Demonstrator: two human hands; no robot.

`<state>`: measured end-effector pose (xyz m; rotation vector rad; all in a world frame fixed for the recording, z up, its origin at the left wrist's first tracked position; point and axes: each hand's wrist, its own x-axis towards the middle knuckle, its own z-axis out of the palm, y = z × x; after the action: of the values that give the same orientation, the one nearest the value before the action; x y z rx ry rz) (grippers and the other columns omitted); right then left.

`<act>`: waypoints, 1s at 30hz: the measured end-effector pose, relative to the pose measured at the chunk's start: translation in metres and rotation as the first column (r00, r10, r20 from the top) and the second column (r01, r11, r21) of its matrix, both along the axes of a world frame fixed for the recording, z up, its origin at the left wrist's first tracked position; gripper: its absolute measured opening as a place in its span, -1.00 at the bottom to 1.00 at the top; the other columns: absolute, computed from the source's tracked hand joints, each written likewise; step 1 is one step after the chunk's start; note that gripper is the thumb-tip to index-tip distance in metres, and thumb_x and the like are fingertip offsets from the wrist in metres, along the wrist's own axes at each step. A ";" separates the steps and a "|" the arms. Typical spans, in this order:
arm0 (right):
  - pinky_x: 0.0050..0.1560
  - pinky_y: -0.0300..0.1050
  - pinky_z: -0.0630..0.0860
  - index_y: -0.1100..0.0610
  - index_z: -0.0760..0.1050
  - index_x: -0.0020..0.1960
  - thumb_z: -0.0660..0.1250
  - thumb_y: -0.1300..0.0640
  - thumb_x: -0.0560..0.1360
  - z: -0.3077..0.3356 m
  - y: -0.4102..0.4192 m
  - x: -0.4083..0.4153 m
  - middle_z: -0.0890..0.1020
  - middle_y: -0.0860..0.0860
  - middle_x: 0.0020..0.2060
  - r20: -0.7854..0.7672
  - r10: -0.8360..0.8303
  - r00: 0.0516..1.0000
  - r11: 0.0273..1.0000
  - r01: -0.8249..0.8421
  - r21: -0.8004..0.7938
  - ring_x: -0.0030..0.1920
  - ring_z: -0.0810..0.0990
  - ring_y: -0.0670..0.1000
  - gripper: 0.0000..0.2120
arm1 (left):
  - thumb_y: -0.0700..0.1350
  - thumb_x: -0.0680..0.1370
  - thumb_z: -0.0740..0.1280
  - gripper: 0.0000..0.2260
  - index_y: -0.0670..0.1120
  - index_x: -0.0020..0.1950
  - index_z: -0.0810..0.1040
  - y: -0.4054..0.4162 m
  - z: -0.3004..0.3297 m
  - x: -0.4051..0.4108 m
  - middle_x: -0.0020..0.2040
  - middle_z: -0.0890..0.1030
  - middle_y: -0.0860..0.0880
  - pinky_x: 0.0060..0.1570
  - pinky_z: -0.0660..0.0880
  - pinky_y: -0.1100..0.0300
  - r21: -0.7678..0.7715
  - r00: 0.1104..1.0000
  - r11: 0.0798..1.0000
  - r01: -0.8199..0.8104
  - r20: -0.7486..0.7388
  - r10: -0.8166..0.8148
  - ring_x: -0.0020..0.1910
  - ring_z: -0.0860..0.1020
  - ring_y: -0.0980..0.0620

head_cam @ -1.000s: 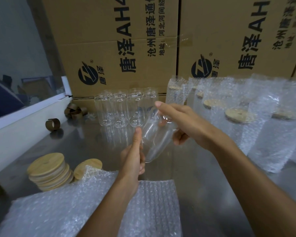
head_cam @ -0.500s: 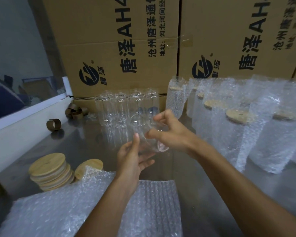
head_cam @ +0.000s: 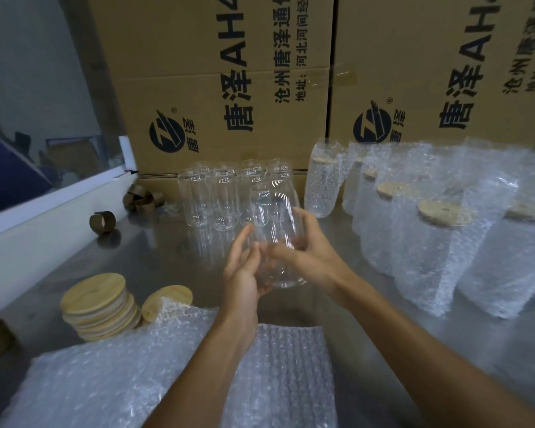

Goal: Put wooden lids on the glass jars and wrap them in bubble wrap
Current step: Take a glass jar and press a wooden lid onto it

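Glass jar (head_cam: pixel 275 233) held in the air above the metal table (head_cam: pixel 155 261), roughly upright, mouth end away from the camera, no lid on it. Right hand (head_cam: pixel 309 254) grips the jar's lower half from the right, fingers curled round behind the glass and the thumb across the front. Left hand (head_cam: pixel 244 273) at the jar's base from the left, fingers nearly straight and slightly spread, touching the glass; palm faces the jar. Behind the held jar, a cluster of bare jars (head_cam: pixel 226 196) stands against the cardboard boxes (head_cam: pixel 229 88). To the right, wrapped jars (head_cam: pixel 430 242) with wooden lids stand in a group. Stack of wooden lids (head_cam: pixel 98 307) at near left, one loose lid (head_cam: pixel 164 301) leaning just beside it. Bubble wrap sheets (head_cam: pixel 136 378) lie at the near edge, under both forearms.
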<state>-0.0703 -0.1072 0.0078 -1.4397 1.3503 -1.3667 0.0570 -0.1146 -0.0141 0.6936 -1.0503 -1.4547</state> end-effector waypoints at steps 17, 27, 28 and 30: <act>0.14 0.04 0.63 -0.27 0.22 0.40 0.48 -0.30 0.29 0.014 0.008 0.005 0.61 0.02 0.22 0.198 -0.114 0.974 0.956 0.162 -0.245 0.13 0.69 0.02 -0.23 | -0.01 0.11 0.67 -0.37 -0.10 0.11 0.59 0.003 -0.004 -0.002 -0.10 0.73 -0.06 -0.38 0.54 0.21 -0.066 0.999 0.998 -0.004 0.046 0.007 -0.17 0.70 -0.02; 0.02 -0.02 0.64 -0.31 0.25 0.39 0.57 -0.15 0.29 0.035 0.011 -0.009 0.61 -0.03 0.21 0.279 0.112 0.954 0.979 -0.059 -0.193 0.04 0.73 0.03 -0.22 | -0.01 0.16 0.66 -0.59 -0.08 -0.08 0.65 0.009 0.004 0.003 -0.12 0.69 -0.11 -0.51 0.39 0.27 0.021 0.948 0.954 0.298 -0.123 -0.294 -0.18 0.64 -0.05; -0.01 -0.03 0.63 -0.34 0.26 0.37 0.55 -0.19 0.29 0.036 0.011 -0.010 0.61 -0.11 0.20 0.277 0.124 0.953 0.981 -0.075 -0.179 0.07 0.71 -0.02 -0.25 | 0.06 0.08 0.70 -0.51 -0.07 -0.09 0.66 0.009 0.004 0.003 -0.12 0.70 -0.10 -0.51 0.40 0.27 0.015 0.937 0.945 0.327 -0.131 -0.323 -0.16 0.66 -0.05; -0.08 -0.03 0.66 -0.32 0.26 0.39 0.52 -0.21 0.32 0.037 0.011 -0.011 0.66 -0.12 0.14 0.318 0.125 0.940 0.986 -0.082 -0.146 0.08 0.71 -0.02 -0.28 | 0.18 0.04 0.71 -0.48 -0.05 -0.15 0.69 0.009 0.004 0.003 -0.10 0.70 -0.11 -0.50 0.42 0.26 0.004 0.925 0.932 0.363 -0.123 -0.360 -0.13 0.67 -0.10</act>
<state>-0.0811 -0.0963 0.0445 -1.2777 0.9747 -1.5672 0.0602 -0.1055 -0.0100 0.4361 -1.1060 -1.8073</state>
